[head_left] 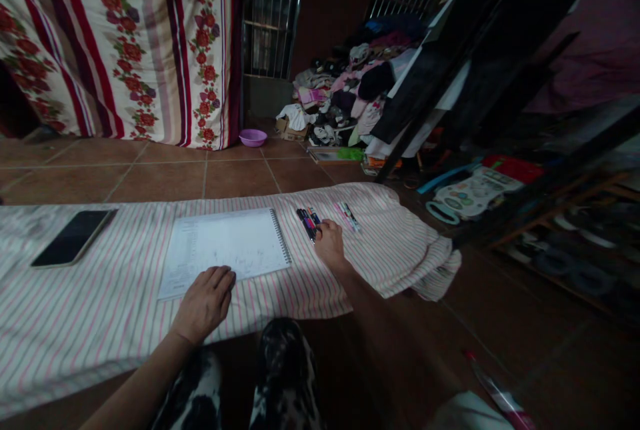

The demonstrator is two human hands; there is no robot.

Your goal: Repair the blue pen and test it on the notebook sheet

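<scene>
A spiral-bound notebook (225, 240) lies on the striped cloth, its wire binding on the right and faint marks on its white page. My left hand (207, 300) rests flat over the notebook's near edge, fingers stretched out. To the right of the binding is a group of dark and coloured pens (306, 222). My right hand (330, 243) reaches to the near end of that group, its fingers bent and pinched on a pen; the fingertips partly hide it. Just beyond that hand lie several more pens (347, 215), pink and pale, side by side.
The striped cloth (115, 317) covers a low surface over my knees. A phone (75, 237) lies at its left. Behind are a floral curtain (160, 50), a purple basin (253, 137) and a clothes heap (350, 90). A shoe rack (565, 257) stands at the right.
</scene>
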